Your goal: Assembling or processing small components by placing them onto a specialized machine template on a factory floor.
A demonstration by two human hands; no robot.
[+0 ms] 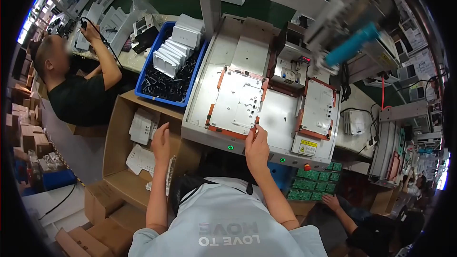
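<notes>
My right hand (257, 143) rests on the near right corner of a white plastic panel (236, 101) lying in an orange-edged fixture (212, 113) on the machine table (276, 109); its fingers pinch the panel's edge. My left hand (161, 142) hovers open above a cardboard box (119, 128) that holds white plastic parts (141, 126); it holds nothing. A second white panel (318, 107) sits in another orange-edged fixture to the right.
A blue crate (162, 74) with white parts and black pieces stands at the back left. A person in a black shirt (71, 97) works at the left bench. Another person's hand (332, 202) reaches green circuit boards (316, 181) at lower right. A blue-handled tool (352, 45) hangs overhead.
</notes>
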